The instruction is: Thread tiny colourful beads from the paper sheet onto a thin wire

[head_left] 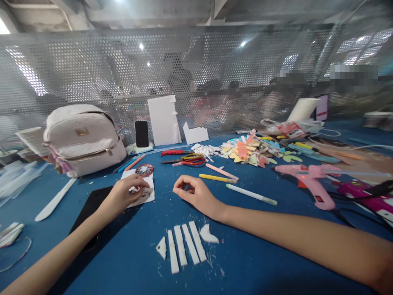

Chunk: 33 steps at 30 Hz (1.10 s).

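Note:
My left hand [130, 191] is over a sheet of white paper [149, 196] scattered with small dark bits; its fingers bend down to them in a pinch, and anything between the fingertips is too small to make out. At the paper's far edge lies a round red-rimmed dish [144, 170] of dark bits. My right hand [198, 196] rests on the blue table, loosely curled, with nothing visible in it. Closer to me, several white strips [180, 246] lie side by side between a small triangular piece with a hole [161, 248] and a curved, tail-like piece [209, 234].
A black phone [89, 209] lies under my left forearm. A white backpack [84, 139] stands at the left. Scissors [187, 159], markers [251, 194] and cut paper scraps [245, 149] lie farther back. At the right are a pink glue gun [310, 180] and a purple power strip [362, 196].

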{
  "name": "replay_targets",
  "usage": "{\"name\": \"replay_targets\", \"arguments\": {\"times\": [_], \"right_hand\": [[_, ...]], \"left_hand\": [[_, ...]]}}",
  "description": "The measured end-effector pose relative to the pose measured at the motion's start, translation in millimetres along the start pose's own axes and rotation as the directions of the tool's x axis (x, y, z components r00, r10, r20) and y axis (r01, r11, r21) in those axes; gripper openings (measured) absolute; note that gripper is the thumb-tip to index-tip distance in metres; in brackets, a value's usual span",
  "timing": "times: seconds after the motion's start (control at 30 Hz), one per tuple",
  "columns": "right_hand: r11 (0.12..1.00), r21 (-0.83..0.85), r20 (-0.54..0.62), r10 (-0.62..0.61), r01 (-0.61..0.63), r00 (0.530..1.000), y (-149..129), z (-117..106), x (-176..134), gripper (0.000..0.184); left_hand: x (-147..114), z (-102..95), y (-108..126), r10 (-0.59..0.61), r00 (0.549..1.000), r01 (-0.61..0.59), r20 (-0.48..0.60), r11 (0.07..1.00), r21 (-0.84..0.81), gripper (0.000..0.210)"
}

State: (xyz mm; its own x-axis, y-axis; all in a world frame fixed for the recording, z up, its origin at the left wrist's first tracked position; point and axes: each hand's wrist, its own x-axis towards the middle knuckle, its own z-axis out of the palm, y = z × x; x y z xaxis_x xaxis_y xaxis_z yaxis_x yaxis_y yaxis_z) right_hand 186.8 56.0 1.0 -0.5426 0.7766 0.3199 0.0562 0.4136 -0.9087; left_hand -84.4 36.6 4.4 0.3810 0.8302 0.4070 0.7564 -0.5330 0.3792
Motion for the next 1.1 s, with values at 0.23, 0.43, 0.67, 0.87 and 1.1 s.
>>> {"name": "replay_targets", "arguments": {"times": [0.23, 0.43, 0.67, 0.87, 1.1], "right_hand": [[1.000, -0.010, -0.001, -0.002, 0.002, 1.000, -1, 0, 0, 0.016], [1.000, -0.008, 0.003, -0.001, 0.001, 1.000, 0, -1, 1, 0.016], [1.000, -0.006, 0.003, 0.003, -0.003, 1.000, -1, -1, 0, 0.017], [1.000, -0.014, 0.005, 0.008, -0.008, 1.000, -1, 0, 1, 0.018], [1.000, -0.015, 0.013, 0.002, -0.002, 1.000, 1, -1, 1, 0.018]], "left_hand": [[0, 0.1, 0, -0.023, 1.000, 0.023, 0.003, 1.000, -0.012, 0.023], [1, -2.0, 3, -0.050, 0.999, 0.050, -0.006, 0.999, -0.011, 0.025], [1, -4.9, 7, -0.107, 0.994, 0.107, -0.018, 0.994, -0.024, 0.021], [1, -5.4, 9, -0.158, 0.987, 0.157, -0.008, 0.985, -0.066, 0.020], [2, -5.2, 13, -0.186, 0.982, 0.185, -0.008, 0.978, -0.099, 0.020]]}}
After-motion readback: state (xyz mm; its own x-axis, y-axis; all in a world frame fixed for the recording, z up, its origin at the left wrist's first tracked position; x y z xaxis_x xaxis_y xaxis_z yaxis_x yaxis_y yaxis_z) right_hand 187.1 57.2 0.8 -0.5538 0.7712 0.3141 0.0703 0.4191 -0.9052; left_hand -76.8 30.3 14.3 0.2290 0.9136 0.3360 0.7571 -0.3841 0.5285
